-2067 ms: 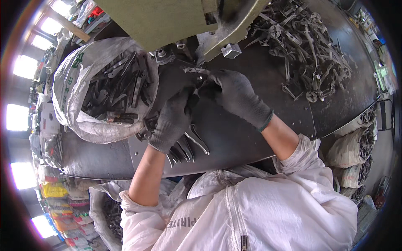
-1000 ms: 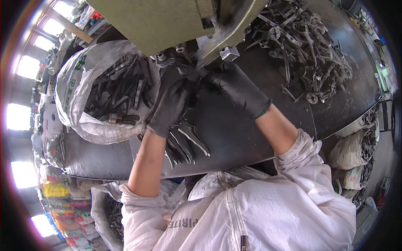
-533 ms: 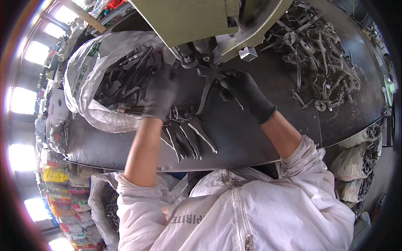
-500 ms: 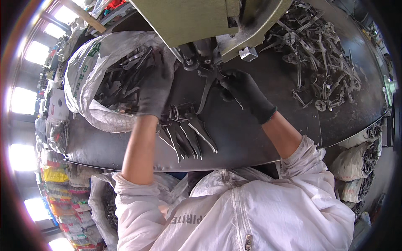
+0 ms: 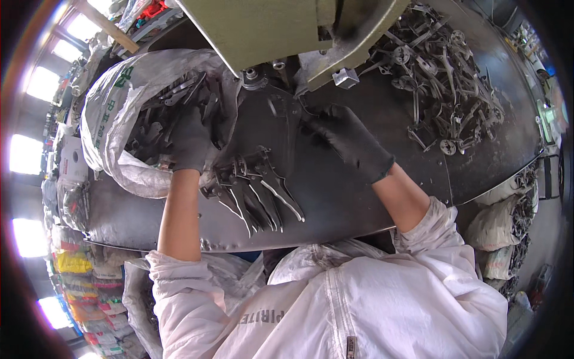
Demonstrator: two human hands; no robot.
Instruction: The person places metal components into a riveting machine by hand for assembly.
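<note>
the gloved left hand [image 5: 191, 140] is down in a white sack [image 5: 98, 119], among dark metal parts [image 5: 179, 96]; its fingers blur into them, so i can't tell whether it grips one. the gloved right hand [image 5: 353, 140] has its fingers drawn together just below the green machine [image 5: 257, 30]; what they hold, if anything, i can't make out. between the hands, nearer the body, plier-like tools [image 5: 266, 198] lie on the dark table [image 5: 347, 203]. right of the right hand, metal pieces [image 5: 448, 90] sit heaped.

Jumbled dark metal parts [image 5: 180, 90] in sack [image 5: 100, 119]
</note>
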